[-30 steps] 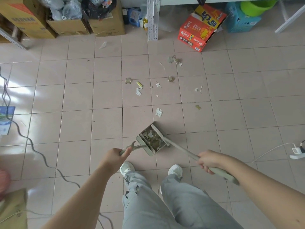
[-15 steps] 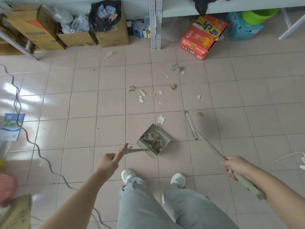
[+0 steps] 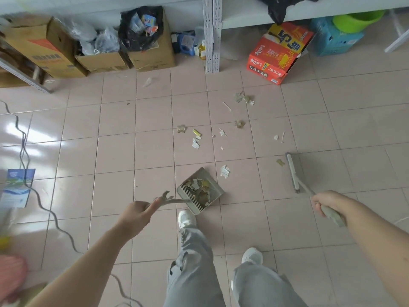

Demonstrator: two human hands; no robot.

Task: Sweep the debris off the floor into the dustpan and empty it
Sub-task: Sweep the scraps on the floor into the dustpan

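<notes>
A grey-green dustpan (image 3: 215, 187) sits low over the tiles ahead of my feet, with paper scraps and leaves piled in it. My left hand (image 3: 135, 214) grips its thin handle (image 3: 170, 200). My right hand (image 3: 327, 202) grips the handle of a grey broom, whose head (image 3: 292, 171) stands on the floor to the right of the pan. A white paper scrap (image 3: 225, 171) lies just beyond the pan, and a small leaf (image 3: 280, 162) lies beside the broom head. More debris (image 3: 195, 138) is scattered farther out on the tiles.
Cardboard boxes (image 3: 152, 55) and a black rubbish bag (image 3: 141, 27) line the far wall on the left. A metal shelf post (image 3: 210, 34) and a red carton (image 3: 279, 54) stand beyond the debris. A cable (image 3: 39, 200) snakes over the floor at left.
The broom head has swung from the dustpan out to the right and farther away. My view has risen toward the wall. The dustpan stays in my left hand.
</notes>
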